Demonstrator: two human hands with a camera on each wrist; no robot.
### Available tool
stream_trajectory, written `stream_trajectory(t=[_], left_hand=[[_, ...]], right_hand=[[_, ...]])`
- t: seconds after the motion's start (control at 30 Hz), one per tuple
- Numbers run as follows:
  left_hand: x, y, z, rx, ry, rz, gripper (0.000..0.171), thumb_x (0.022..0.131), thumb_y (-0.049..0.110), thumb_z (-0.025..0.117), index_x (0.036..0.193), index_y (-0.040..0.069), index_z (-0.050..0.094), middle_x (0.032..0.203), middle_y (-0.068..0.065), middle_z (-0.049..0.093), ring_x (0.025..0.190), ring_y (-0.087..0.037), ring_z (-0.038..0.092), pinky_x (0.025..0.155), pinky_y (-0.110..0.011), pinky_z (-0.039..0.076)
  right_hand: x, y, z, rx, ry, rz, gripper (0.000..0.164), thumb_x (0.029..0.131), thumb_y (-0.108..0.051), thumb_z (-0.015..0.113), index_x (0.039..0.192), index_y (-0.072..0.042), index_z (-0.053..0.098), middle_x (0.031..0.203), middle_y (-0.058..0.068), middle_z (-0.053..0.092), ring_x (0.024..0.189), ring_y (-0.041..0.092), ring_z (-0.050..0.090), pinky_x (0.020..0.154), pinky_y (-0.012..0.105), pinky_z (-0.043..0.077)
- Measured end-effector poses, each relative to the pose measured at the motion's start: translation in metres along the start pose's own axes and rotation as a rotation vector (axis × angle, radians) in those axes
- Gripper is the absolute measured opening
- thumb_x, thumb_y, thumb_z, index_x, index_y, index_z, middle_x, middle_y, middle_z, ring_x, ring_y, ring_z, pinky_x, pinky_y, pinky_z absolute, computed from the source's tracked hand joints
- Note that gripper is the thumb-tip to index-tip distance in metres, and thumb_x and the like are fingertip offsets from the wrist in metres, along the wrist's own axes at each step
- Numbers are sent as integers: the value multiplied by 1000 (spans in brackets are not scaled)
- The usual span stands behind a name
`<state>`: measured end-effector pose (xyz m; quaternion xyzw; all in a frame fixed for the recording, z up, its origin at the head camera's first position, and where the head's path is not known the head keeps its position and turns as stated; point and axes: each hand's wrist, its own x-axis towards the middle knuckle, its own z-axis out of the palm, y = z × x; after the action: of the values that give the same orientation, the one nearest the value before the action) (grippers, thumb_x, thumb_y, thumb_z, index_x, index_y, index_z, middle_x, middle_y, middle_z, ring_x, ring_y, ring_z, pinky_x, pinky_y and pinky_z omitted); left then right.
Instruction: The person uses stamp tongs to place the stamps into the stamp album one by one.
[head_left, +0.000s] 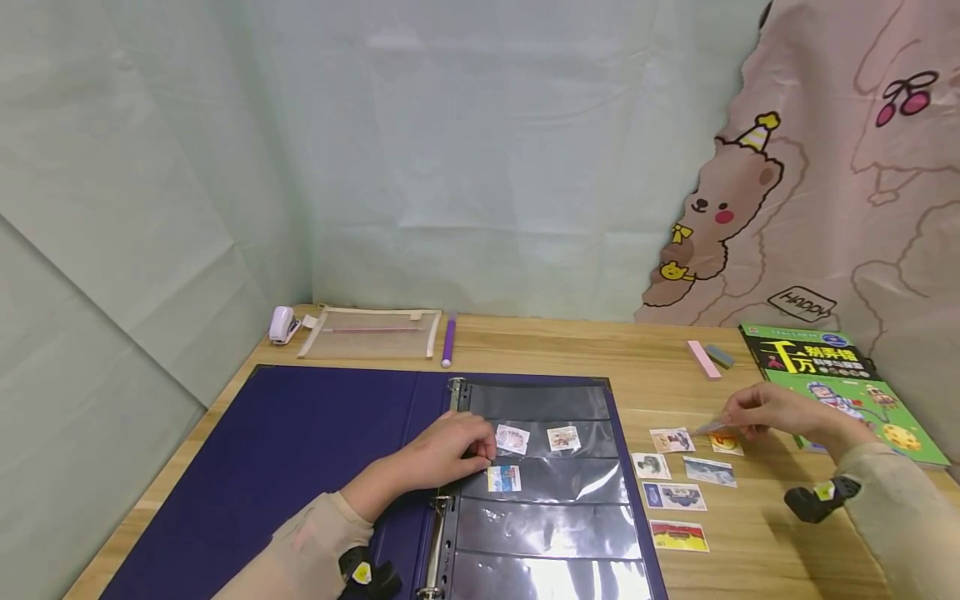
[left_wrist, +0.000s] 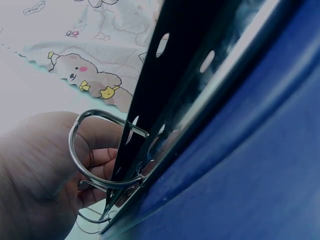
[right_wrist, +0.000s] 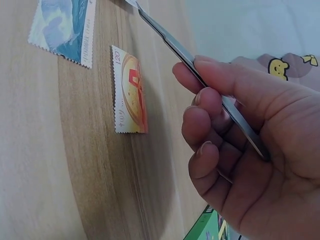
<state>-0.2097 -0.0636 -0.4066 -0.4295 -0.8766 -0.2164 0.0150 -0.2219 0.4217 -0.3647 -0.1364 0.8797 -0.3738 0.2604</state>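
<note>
My right hand (head_left: 765, 410) grips a pair of metal tweezers (right_wrist: 176, 47) between thumb and fingers. In the head view the tweezers' tips reach the right edge of a loose stamp (head_left: 672, 440) on the table. Beneath the hand lies an orange and yellow stamp (right_wrist: 131, 92). My left hand (head_left: 450, 448), fingers loosely bent, rests on the left part of the black pocket page (head_left: 547, 529) in the open album. Close by its fingertips are a pinkish stamp (head_left: 513, 438) and a blue multicoloured stamp (head_left: 504, 478); another stamp (head_left: 563, 438) sits farther right.
Several more loose stamps, such as a red and yellow one (head_left: 678, 536), lie right of the album. Metal rings (left_wrist: 82, 150) rise along its spine. Behind stand a stapler (head_left: 282, 325), zip pouch (head_left: 371, 333), purple pen (head_left: 449, 340) and pink block (head_left: 703, 359); a green book (head_left: 840, 392) lies right.
</note>
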Motion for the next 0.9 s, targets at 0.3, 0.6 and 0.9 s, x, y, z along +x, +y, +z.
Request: stream_trajectory(t=[0.3, 0.6, 0.9], left_hand=[[0, 0, 0, -9, -2, 1, 11, 80, 20, 65, 78, 25, 55, 73, 15, 50, 72, 0, 44, 84, -31, 36], [1, -1, 1, -13, -8, -5, 12, 81, 20, 65, 78, 25, 55, 74, 16, 50, 73, 0, 44, 84, -31, 36], [1, 0, 0, -9, -7, -5, 12, 80, 20, 65, 77, 25, 55, 73, 16, 50, 72, 0, 45, 83, -31, 36]], right_hand=[[-5, -2, -2, -52, 65, -26, 26, 92, -19, 48, 93, 3, 61, 67, -6, 50, 59, 10, 47, 53, 28, 39], [-13, -10, -5, -75, 134, 2, 29, 93, -22, 45, 97, 3, 59, 70, -3, 52, 64, 12, 48, 59, 28, 40], [-16, -19, -4, -65, 161, -59, 31, 94, -21, 44, 92, 8, 56, 68, -5, 49, 65, 13, 48, 59, 30, 39]])
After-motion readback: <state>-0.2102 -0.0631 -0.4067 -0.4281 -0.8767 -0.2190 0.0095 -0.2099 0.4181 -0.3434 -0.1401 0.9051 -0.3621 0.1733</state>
